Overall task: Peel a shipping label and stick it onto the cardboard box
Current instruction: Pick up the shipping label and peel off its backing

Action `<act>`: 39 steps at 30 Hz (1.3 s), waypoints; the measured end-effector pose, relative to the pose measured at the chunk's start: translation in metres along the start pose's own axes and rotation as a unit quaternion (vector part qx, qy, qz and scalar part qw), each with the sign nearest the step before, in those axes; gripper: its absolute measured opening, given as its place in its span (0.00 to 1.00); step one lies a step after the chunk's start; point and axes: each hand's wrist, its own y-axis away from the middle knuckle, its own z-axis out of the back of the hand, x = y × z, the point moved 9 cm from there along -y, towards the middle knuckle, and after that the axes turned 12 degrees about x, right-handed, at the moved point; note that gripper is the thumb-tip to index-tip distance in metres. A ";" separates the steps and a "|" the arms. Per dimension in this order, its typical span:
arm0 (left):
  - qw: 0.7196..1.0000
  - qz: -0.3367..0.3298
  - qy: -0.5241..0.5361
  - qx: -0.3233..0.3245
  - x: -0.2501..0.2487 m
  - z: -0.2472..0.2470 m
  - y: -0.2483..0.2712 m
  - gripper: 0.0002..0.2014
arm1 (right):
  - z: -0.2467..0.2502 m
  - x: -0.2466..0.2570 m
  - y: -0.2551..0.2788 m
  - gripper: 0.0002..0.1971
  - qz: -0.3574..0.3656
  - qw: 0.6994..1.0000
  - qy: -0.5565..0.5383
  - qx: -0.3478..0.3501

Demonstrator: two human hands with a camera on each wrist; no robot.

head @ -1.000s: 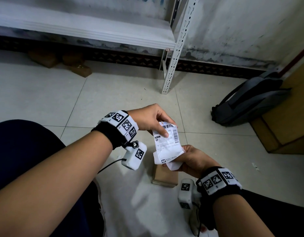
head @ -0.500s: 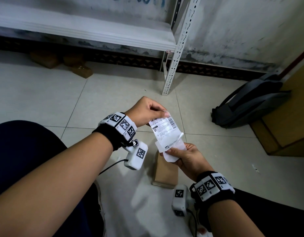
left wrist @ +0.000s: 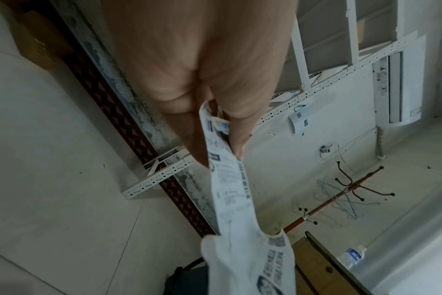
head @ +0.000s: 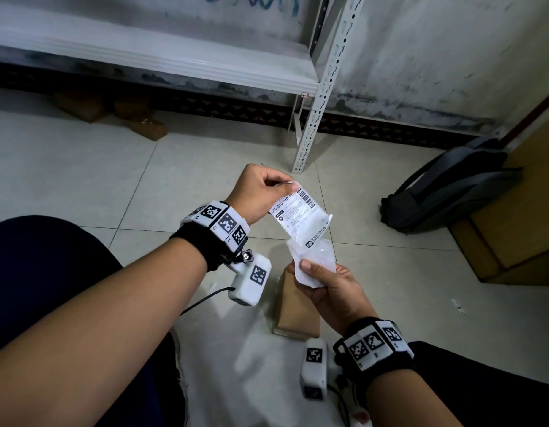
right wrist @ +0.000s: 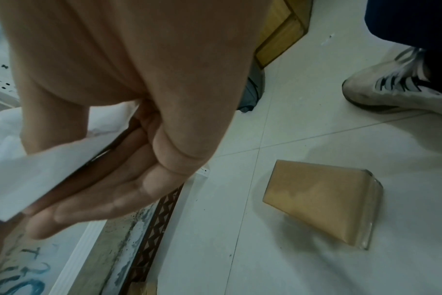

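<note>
A white shipping label (head: 299, 217) with a barcode and print is stretched between my hands above the floor. My left hand (head: 261, 189) pinches its top corner; in the left wrist view the label (left wrist: 230, 179) runs down from the fingertips. My right hand (head: 324, 283) grips the white backing paper (head: 313, 263), thumb on top, and the label's bottom edge still clings to it. The right wrist view shows the backing paper (right wrist: 38, 159) lying across my fingers. A small brown cardboard box (head: 293, 306) sits on the tiles under my right hand, also in the right wrist view (right wrist: 321, 201).
A white metal shelf rack (head: 313, 97) stands ahead against the wall, with brown boxes (head: 140, 121) beneath it. A grey backpack (head: 446, 186) leans on a wooden cabinet (head: 520, 217) at right. My knees frame the box; a white sneaker (right wrist: 396, 93) is close to it.
My left hand has pulled the label up and away from the right hand, peeling it off the backing until only its bottom edge is attached. The right hand stayed low.
</note>
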 end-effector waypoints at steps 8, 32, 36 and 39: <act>0.996 0.003 -0.019 -0.084 0.008 0.026 0.005 0.05 | -0.009 -0.012 -0.005 0.19 0.018 0.999 -0.031 -0.001; 0.986 0.001 -0.136 -0.096 0.003 0.055 0.006 0.07 | 0.048 -0.068 -0.007 0.21 -0.146 0.977 0.129 -0.086; 0.978 0.012 -0.208 -0.008 0.010 0.032 0.011 0.09 | 0.059 -0.113 -0.020 0.26 -0.216 0.965 0.096 -0.117; 0.964 0.016 -0.264 0.038 0.009 0.023 0.018 0.12 | 0.056 -0.120 -0.035 0.16 -0.245 0.940 0.166 -0.168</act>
